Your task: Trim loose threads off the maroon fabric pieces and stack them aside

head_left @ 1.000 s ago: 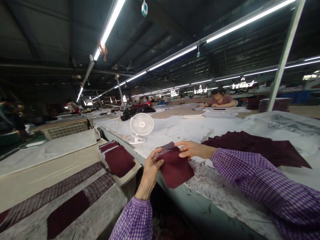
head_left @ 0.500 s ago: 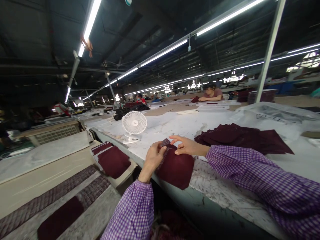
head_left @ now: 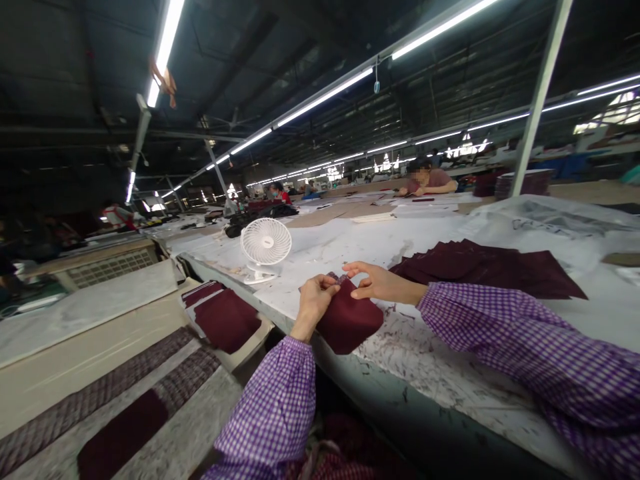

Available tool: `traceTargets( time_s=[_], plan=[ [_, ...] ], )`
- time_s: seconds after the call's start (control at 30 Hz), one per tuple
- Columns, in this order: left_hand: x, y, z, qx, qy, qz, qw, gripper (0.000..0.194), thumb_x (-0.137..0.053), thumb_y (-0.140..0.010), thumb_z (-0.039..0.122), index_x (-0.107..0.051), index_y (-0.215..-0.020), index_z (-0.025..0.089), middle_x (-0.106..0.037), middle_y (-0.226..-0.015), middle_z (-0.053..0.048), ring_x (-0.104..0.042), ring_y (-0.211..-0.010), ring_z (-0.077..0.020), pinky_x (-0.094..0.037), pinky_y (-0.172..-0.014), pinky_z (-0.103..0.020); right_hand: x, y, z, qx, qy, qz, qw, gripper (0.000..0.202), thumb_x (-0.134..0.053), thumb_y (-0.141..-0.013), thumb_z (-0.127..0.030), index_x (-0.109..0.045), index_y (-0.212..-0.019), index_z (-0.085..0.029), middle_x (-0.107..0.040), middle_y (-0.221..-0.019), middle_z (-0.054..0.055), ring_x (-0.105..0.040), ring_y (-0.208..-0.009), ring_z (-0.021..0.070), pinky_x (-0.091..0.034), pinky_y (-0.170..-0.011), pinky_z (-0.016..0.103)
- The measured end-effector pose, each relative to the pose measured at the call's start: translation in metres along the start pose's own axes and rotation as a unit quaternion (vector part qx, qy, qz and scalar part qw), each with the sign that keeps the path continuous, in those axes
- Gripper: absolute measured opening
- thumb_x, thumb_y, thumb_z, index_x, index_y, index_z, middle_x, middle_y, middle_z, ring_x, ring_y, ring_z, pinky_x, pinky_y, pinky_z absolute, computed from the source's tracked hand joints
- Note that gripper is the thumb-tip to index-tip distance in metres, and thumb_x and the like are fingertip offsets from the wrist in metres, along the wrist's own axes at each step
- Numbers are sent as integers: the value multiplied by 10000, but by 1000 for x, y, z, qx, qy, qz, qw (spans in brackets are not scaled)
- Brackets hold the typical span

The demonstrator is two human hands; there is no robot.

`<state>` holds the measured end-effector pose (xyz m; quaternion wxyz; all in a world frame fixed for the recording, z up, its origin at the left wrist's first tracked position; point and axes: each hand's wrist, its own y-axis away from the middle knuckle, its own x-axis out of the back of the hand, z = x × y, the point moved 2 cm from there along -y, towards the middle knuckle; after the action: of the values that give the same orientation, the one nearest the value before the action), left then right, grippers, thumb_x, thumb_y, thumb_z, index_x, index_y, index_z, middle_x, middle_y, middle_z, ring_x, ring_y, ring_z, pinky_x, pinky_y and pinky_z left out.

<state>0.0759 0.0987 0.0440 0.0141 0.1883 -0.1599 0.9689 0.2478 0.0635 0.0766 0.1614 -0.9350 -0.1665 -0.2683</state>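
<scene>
My left hand (head_left: 315, 303) is closed in a pinch on the upper left edge of a maroon fabric piece (head_left: 351, 325). A patterned strip (head_left: 334, 275) shows along that edge, partly hidden by my fingers. The piece hangs slightly over the table's near edge. My right hand (head_left: 379, 283) is at its upper right side, thumb and forefinger apart, the thumb at or close to the cloth. Beyond my right hand lies a fanned pile of maroon pieces (head_left: 465, 270) on the white tabletop (head_left: 330, 243).
A white clip fan (head_left: 266, 243) stands at the table edge. On the lower left surface are a stack of maroon pieces (head_left: 227, 320), patterned strips (head_left: 187, 380) and a single maroon piece (head_left: 123, 427). Clear plastic sheeting (head_left: 560, 220) lies right. A co-worker (head_left: 427, 180) leans over the far table.
The fabric piece has risen and tilted, its lower edge now further up the table edge. My left hand has shifted slightly up and right. The far co-worker has moved a little.
</scene>
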Motion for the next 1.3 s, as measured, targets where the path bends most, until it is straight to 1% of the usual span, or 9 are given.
traceTargets(
  time_s=[0.17, 0.3, 0.4, 0.5, 0.7, 0.87, 1.03, 1.17, 1.3],
  plan=[
    [-18, -1, -6, -37, -166, -36, 985, 268, -673, -654, 123, -689, -912, 193, -682, -747, -16, -620, -753, -170, -461, -759, -286, 5, 0, 26, -44, 111, -24, 993, 635, -636, -664, -167, -431, -1265, -169, -484, -1235, 127, -551, -616, 85, -457, -617, 265],
    [-24, 2, -8, -50, -203, -50, 977, 263, -631, -669, 93, -708, -902, 190, -696, -864, -51, -621, -838, -206, -450, -824, -325, 11, -3, 38, 12, 255, 0, 967, 515, -643, -690, -202, -531, -1191, -157, -536, -1147, 115, -577, -742, 142, -439, -735, 279],
    [-24, 3, -7, -53, -217, -58, 973, 275, -608, -691, 106, -708, -929, 200, -702, -931, -46, -622, -884, -203, -449, -854, -315, 9, -1, 37, 41, 303, 14, 952, 330, -579, -762, -231, -614, -1083, -162, -583, -1043, 83, -579, -791, 160, -413, -710, 257],
    [-24, 4, -7, -49, -226, -61, 971, 291, -595, -699, 109, -706, -948, 210, -704, -964, -29, -623, -915, -191, -452, -865, -290, 3, 4, 34, 38, 321, 16, 946, 243, -539, -803, -270, -663, -1001, -205, -607, -992, 48, -578, -804, 158, -386, -671, 241],
    [-25, 3, -9, -52, -189, -58, 979, 217, -563, -770, 214, -712, -927, 218, -707, -987, -15, -627, -952, -186, -455, -879, -279, -3, 5, 38, 33, 346, 8, 938, 242, -525, -819, -304, -677, -1001, -257, -608, -977, 41, -578, -841, 163, -371, -673, 238],
    [-26, 0, -13, -52, -183, -40, 981, 202, -600, -733, 140, -722, -876, 213, -717, -948, -14, -634, -933, -187, -460, -879, -292, 0, 1, 43, 18, 283, 25, 959, 231, -596, -754, -279, -662, -961, -201, -630, -949, 35, -582, -794, 146, -390, -670, 225],
    [-25, -2, -18, -41, -163, -39, 985, 210, -615, -720, 104, -721, -871, 204, -723, -909, -13, -651, -871, -164, -481, -845, -278, 3, 1, 45, 1, 240, 52, 969, 327, -632, -714, -246, -582, -1016, -131, -646, -921, 44, -569, -689, 128, -392, -620, 223],
    [-25, -1, -17, -41, -163, -41, 985, 220, -616, -722, 101, -720, -886, 206, -723, -905, -7, -653, -859, -159, -483, -847, -274, 2, 4, 43, 31, 249, 58, 966, 214, -558, -766, -171, -628, -968, -154, -642, -910, 36, -565, -690, 116, -384, -627, 216],
    [-25, 1, -13, -51, -176, -41, 982, 225, -609, -726, 92, -724, -885, 201, -717, -932, -17, -642, -899, -175, -469, -872, -286, 0, 6, 43, 71, 304, 54, 949, 231, -505, -819, -165, -684, -964, -188, -618, -912, 44, -555, -724, 120, -369, -649, 224]
  ],
)
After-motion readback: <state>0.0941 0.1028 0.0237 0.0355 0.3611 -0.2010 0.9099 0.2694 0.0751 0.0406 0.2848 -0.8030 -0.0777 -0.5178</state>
